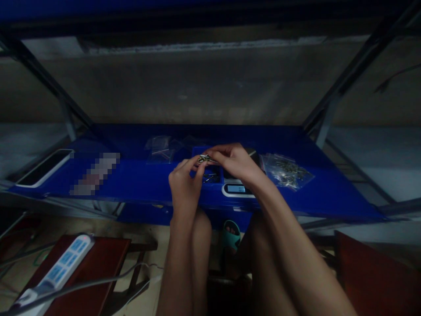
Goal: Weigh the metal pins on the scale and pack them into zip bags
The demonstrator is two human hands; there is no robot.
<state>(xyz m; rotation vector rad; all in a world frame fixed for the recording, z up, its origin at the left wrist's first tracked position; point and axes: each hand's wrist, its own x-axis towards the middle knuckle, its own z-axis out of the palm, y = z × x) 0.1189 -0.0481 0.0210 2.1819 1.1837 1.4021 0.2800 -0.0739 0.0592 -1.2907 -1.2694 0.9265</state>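
My left hand [186, 180] is closed around a small bunch of thin metal pins [204, 159], whose exact kind is too small to make out. The fingertips of my right hand [235, 160] pinch the same bunch from the other side. Both hands are above a blue tray [221, 175] that has a few more dark, thin pieces [210, 177] lying in it. Just right of the tray, partly hidden by my right hand and forearm, is a small digital scale [230, 189] with a lit display.
A clear bag of metal pieces [289, 173] lies right of the scale. Other clear bags [160, 149] are at the back left. A phone [46, 167] rests at the blue table's [138, 184] left end. Below left, a power strip [67, 265] sits on a wooden stool [108, 263].
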